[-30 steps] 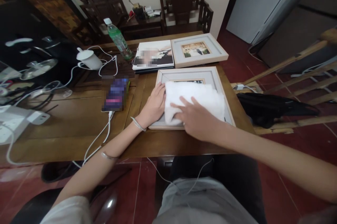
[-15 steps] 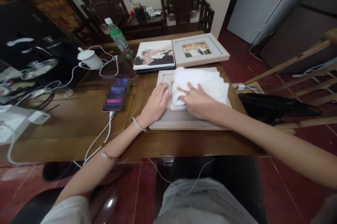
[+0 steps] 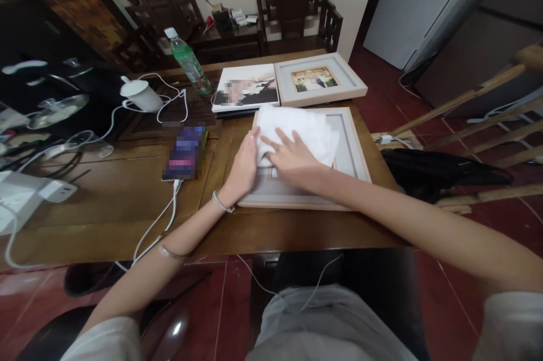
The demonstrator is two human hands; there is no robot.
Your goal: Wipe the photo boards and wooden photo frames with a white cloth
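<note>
A light wooden picture frame lies on the table in front of me, with a pale inner border. My left hand is closed along its left edge, the fingers together and partly hidden from above. Over the frame's upper left part is a folded white cloth. My right hand presses down on this cloth with its fingers spread. Most of the middle of the frame is hidden by the cloth and the hand.
Behind the frame lie a photo album and a second framed picture. Left of them stand a green bottle and a white lidded cup. A charging phone and a white power strip are further left, among loose cables.
My right hand has slid the cloth leftward over the frame, uncovering its right side. My left hand has tilted onto its side at the left edge.
</note>
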